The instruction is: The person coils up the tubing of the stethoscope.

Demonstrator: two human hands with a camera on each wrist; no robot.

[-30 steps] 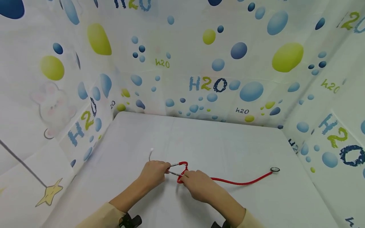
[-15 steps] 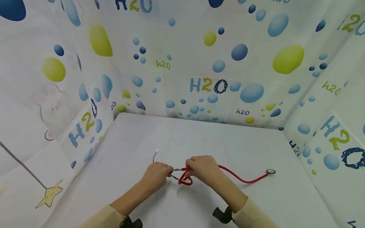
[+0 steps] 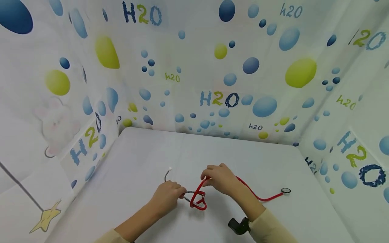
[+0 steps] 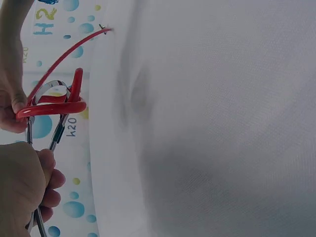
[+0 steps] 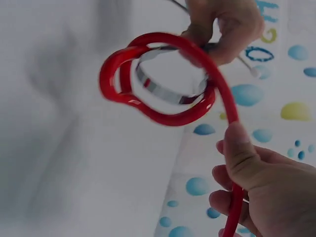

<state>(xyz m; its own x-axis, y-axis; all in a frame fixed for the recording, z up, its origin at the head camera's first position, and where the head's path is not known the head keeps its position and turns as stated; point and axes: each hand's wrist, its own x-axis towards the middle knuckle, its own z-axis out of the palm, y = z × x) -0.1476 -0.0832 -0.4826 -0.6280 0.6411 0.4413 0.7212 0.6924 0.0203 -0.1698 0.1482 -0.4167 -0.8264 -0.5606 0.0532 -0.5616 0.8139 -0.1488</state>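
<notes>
A red-tubed stethoscope (image 3: 199, 207) is held between both hands over the white table. My left hand (image 3: 168, 196) grips its metal ear tubes (image 4: 58, 134); one ear tube with a pale tip (image 3: 170, 168) sticks out beyond the knuckles. Red tubing loops around the metal part, where a curved silver band (image 5: 165, 94) shows inside the coil in the right wrist view. Right of the coil, my right hand (image 3: 220, 179) pinches the tubing (image 5: 228, 101) between thumb and fingers. From there the tube trails right to the round chest piece (image 3: 286, 190), which lies on the table.
The white table surface (image 3: 146, 148) spreads around the hands. Behind and beside it hang white sheets (image 3: 194, 67) printed with blue and green drops and H2O lettering. A black wrist camera (image 3: 238, 226) sits at the right sleeve.
My right hand has moved from the coil up and to the right, drawing a length of red tube away from it. My left hand keeps its grip. The chest piece has slid slightly left.
</notes>
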